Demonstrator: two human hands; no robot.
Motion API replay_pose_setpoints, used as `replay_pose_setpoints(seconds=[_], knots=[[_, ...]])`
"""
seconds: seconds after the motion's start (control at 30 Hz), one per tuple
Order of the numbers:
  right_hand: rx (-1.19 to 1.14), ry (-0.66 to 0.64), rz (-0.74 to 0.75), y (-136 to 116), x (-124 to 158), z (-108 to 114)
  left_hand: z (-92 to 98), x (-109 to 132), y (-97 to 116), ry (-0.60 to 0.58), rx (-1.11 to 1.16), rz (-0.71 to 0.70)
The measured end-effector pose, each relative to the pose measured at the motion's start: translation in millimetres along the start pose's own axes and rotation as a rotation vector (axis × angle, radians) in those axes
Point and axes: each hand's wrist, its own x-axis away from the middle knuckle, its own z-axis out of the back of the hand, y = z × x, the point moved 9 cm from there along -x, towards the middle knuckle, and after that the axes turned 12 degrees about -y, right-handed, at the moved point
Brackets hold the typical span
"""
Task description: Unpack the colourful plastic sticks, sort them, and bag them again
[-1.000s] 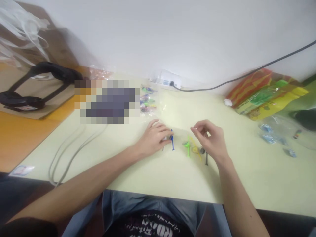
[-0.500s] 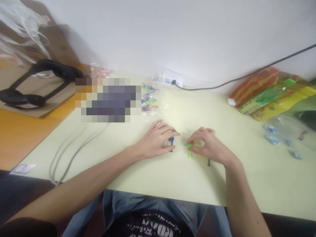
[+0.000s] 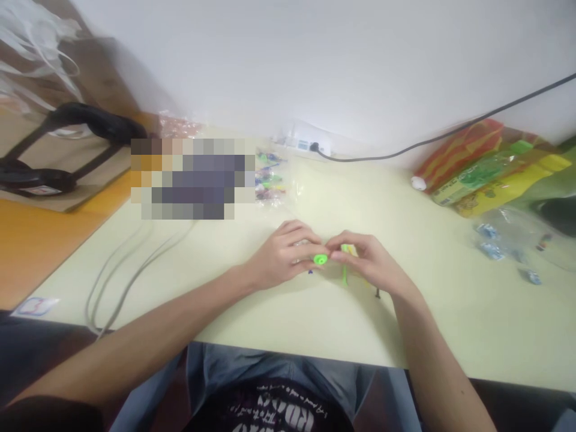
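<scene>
A small bright green round plastic piece [image 3: 320, 259] with a hole-like centre is between the fingertips of both hands, just above the table. My left hand [image 3: 283, 255] is closed, its index finger and thumb on the piece. The pinched fingertips of my right hand [image 3: 371, 258] meet its right side. A green plastic stick [image 3: 345, 274] and a small black stick-like piece [image 3: 378, 293] lie by my right hand, which partly hides yellow pieces. The tip of a blue piece [image 3: 310, 271] shows under my left hand.
Clear bags of colourful small parts [image 3: 271, 177] lie at the back, beside a pixelated dark area. A power strip [image 3: 300, 144] with a black cable [image 3: 382, 159] is by the wall. Bright snack bags [image 3: 486, 180] and small blue-white packets [image 3: 491, 250] are on the right.
My right hand has moved left, bringing its fingertips against those of my left hand. The green round piece now shows between them. The view has shifted slightly.
</scene>
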Motion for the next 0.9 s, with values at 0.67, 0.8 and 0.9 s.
replay_pose_setpoints(seconds=[0.67,0.8,0.9], knots=[[0.563,-0.069,-0.227,25.2,4.9,-3.2,-8.2,4.0,-17.6,-0.105,0.173,0.149],[0.553,-0.129,-0.261,26.7,0.8,-10.7,-7.1,2.7,-14.3,-0.110,0.155,0.110],[0.545,-0.135,-0.256,25.3,-1.2,-13.3,-8.0,2.5,-14.0,-0.125,0.164,0.098]])
